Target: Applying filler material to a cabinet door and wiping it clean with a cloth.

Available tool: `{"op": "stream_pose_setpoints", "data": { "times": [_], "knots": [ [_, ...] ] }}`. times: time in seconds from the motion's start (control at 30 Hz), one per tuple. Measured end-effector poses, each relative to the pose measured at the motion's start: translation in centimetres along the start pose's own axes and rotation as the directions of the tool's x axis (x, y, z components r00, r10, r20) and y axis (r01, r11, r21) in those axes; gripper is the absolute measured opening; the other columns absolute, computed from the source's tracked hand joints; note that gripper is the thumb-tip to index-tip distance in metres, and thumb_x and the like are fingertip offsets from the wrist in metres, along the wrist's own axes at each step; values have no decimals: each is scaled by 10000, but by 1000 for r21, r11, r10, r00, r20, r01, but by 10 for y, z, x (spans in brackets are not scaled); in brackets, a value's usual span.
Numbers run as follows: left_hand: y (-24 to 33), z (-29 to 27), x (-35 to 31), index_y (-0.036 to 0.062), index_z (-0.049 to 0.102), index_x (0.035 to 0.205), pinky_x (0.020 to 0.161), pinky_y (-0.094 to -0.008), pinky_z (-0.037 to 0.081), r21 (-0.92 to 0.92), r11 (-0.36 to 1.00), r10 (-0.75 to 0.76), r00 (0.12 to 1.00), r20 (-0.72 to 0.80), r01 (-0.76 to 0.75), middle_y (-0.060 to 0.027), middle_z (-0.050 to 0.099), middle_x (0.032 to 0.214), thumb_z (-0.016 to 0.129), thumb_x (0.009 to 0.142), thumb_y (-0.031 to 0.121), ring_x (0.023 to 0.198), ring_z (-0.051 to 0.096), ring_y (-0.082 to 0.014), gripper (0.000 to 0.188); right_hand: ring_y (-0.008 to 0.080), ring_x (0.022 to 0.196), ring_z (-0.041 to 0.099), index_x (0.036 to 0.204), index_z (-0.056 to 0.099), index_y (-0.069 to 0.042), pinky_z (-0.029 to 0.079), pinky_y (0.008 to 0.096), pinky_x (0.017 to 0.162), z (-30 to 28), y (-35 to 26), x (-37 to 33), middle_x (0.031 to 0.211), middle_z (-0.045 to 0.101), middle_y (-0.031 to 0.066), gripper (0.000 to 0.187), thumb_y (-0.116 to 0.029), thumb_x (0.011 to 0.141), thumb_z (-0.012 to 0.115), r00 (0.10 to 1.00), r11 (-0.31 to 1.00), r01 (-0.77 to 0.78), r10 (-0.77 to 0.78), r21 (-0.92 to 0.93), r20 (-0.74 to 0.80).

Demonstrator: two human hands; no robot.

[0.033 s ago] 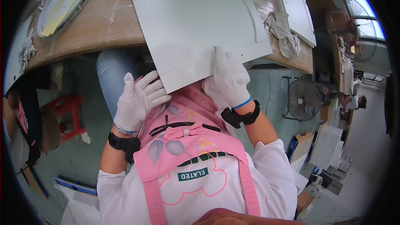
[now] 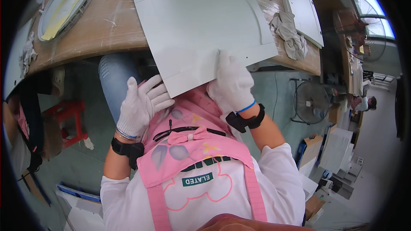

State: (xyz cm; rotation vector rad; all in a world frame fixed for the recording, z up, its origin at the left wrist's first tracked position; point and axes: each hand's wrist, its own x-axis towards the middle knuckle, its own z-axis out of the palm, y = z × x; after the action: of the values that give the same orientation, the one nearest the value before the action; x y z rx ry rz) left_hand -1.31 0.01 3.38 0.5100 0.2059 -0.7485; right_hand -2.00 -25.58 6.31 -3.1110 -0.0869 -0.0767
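A large white panel (image 2: pixel 201 21) with a raised, curved border lies on the table and juts past its near edge toward me. My left hand (image 2: pixel 143 100), in a white knit glove, is open with the palm turned up and fingers spread. Its fingertips are at the panel's near left corner; whether they touch it I cannot tell. My right hand (image 2: pixel 233 79), gloved the same way, rests on the panel's near edge with its fingers curled together. A small grey tip shows at its forefinger, and what the fingers hold is hidden.
Wrapping film covers the brown table (image 2: pixel 107 28). An oval tray (image 2: pixel 68 13) holding a bottle stands at left. A crumpled grey cloth (image 2: pixel 291 34) and another white panel (image 2: pixel 302 10) lie at right. Below are a red stool (image 2: pixel 70 119) and a floor fan (image 2: pixel 310 102).
The panel and my right hand appear slightly farther left in the view. My left hand keeps nearly the same pose.
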Motion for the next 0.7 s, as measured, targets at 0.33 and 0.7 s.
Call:
{"op": "stream_pose_setpoints", "data": {
  "times": [0.33, 0.7],
  "knots": [
    [-6, -3, 20, -65, 331, 1487, 1064, -466, 472, 95, 995, -11, 999, -31, 14, -242, 516, 1427, 287, 1085, 498, 1264, 571, -351, 693, 344, 773, 644, 1328, 569, -121, 524, 451, 654, -17, 14, 7, 891, 626, 117, 468, -105, 861, 607, 998, 982, 2, 9, 191, -56],
    [-12, 12, 53, -11, 411, 1424, 830, -440, 607, 266, 964, -11, 1000, -14, 14, -152, 595, 1270, 618, 984, 247, 1058, 662, -277, 551, 356, 965, 667, 1288, 608, -46, 541, 422, 835, -34, 33, 12, 1057, 677, 184, 367, -83, 927, 553, 990, 780, 142, -127, 609, -68]
  ]
}}
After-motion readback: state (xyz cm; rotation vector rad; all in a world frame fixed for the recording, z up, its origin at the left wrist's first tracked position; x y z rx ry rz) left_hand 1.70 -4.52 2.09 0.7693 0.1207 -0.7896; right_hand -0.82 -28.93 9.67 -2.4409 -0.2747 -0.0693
